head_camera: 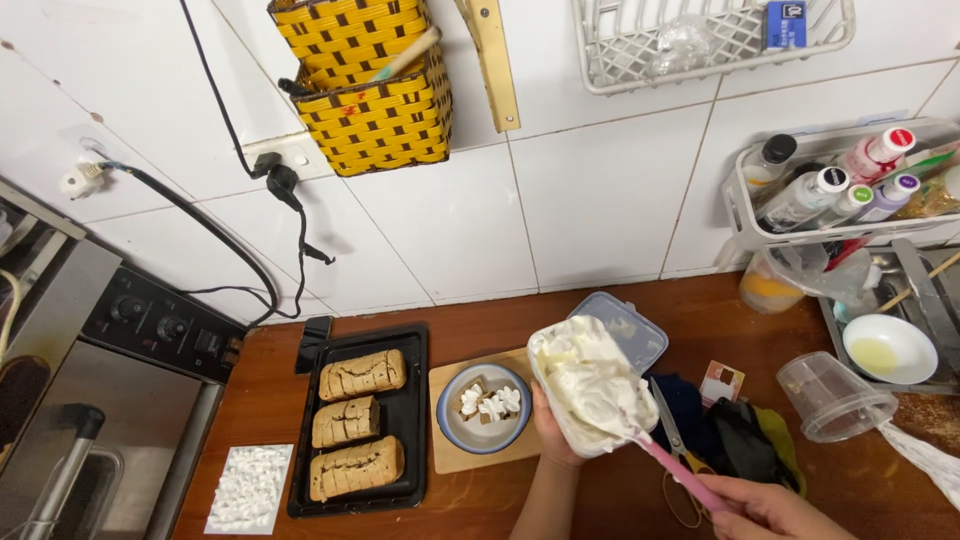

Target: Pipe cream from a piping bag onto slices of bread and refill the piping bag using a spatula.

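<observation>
A white plastic tub heaped with whipped cream is gripped from beneath by the left hand, fingers closed on its lower edge, tub tilted toward the camera. The pink handle of a spatula is clasped in the closed right hand, its blade buried in the cream. Just left of the tub, a small grey-blue bowl with cream-topped pieces sits on a wooden board. Further left of the tub, a black tray carries three sliced loaves. Scissors lie just right of the tub.
</observation>
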